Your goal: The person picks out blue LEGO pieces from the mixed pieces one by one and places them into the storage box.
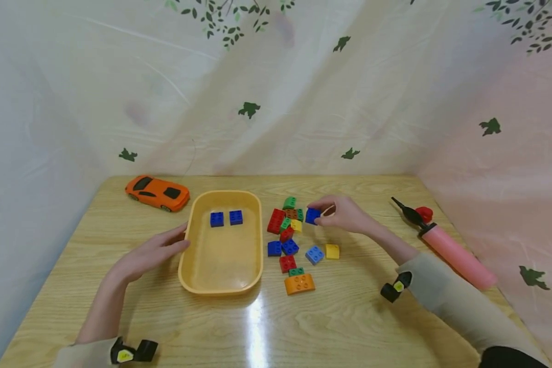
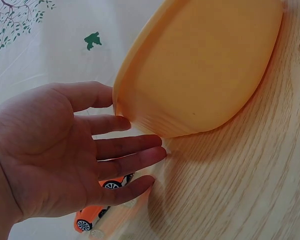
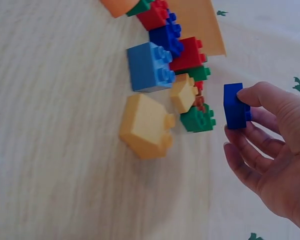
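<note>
Is a wood-grain table (image 1: 349, 317). Bears a toy car (image 1: 158, 193) far left, then a tray (image 1: 221, 260), scattered bricks (image 1: 290, 247), and a pump (image 1: 457, 255) at right.

Blue brick (image 1: 312, 215) in right hand (image 1: 344, 214), two blue bricks (image 1: 217, 220) inside yellow tray (image 1: 221, 263)

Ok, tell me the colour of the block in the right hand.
That block is dark blue; it shows best in the right wrist view.
</note>
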